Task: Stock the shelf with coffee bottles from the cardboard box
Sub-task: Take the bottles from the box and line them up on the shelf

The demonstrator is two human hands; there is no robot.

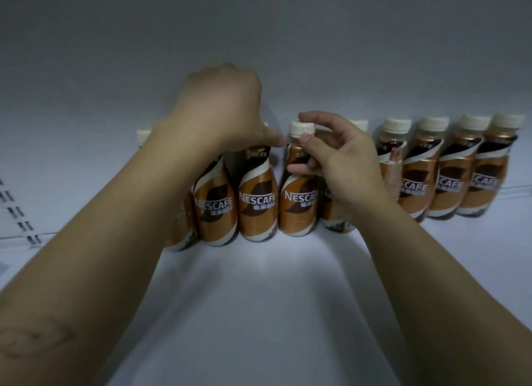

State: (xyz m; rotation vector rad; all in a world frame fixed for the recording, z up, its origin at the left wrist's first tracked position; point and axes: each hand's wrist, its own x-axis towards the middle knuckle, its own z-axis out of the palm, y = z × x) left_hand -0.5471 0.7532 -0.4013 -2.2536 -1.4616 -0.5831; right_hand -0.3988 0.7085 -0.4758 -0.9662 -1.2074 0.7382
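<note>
A row of brown Nescafe coffee bottles with white caps stands across the white shelf (288, 285). My right hand (342, 161) grips the neck of the middle bottle (298, 201), thumb and fingers around it just below the cap. My left hand (221, 112) reaches over the top of the bottle beside it (257, 204), fingers curled down and hiding its cap; whether they hold it is unclear. Another bottle (216, 213) stands further left, partly behind my left forearm. Several bottles (449, 184) line up to the right. The cardboard box is not in view.
The shelf's white back wall (288, 54) rises right behind the bottles. A white upright with slotted holes (20, 213) runs along the left edge. Bare white shelf surface lies in front of the row between my forearms.
</note>
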